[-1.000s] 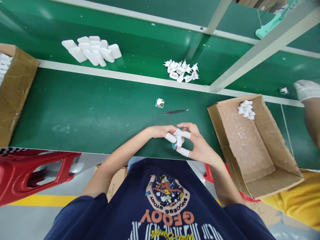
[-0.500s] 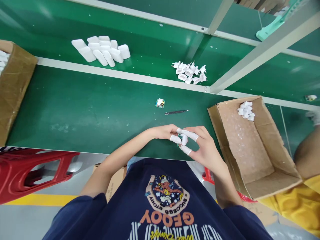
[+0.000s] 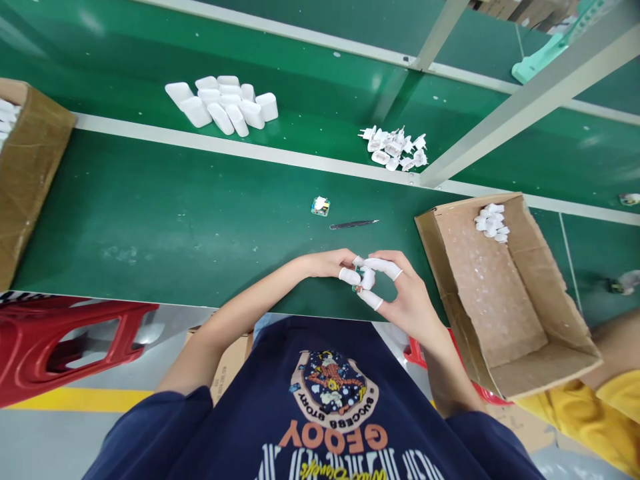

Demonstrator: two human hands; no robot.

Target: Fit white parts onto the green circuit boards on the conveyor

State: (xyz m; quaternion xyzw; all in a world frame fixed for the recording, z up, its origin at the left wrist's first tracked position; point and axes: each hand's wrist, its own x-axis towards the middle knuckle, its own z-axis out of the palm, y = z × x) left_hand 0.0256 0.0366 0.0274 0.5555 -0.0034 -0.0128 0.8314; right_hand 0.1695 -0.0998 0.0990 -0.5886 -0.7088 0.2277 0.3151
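My left hand [image 3: 334,264] and my right hand [image 3: 411,297] meet near the front edge of the green table, with white finger cots on the thumbs and index fingers. Between the fingertips of both is a small circuit board [image 3: 357,289] with a white piece [image 3: 369,279] on it, partly hidden by the fingers. Both hands are closed on this assembly. Just beyond them lie black tweezers [image 3: 354,225] and another small circuit board [image 3: 321,206] with a white part on top.
White plastic housings [image 3: 237,107] and white plug pieces [image 3: 395,148] lie on the green strip behind the metal rail. A cardboard box [image 3: 505,300] at right holds small white parts [image 3: 493,223]; another box [image 3: 37,173] stands left. At far right, a co-worker's hand [image 3: 629,282] holds a part.
The housings and plug pieces on the back strip have shifted right. My hands stay nearly in place, the right fingers slightly adjusted around the board. The co-worker's hand has come lower.
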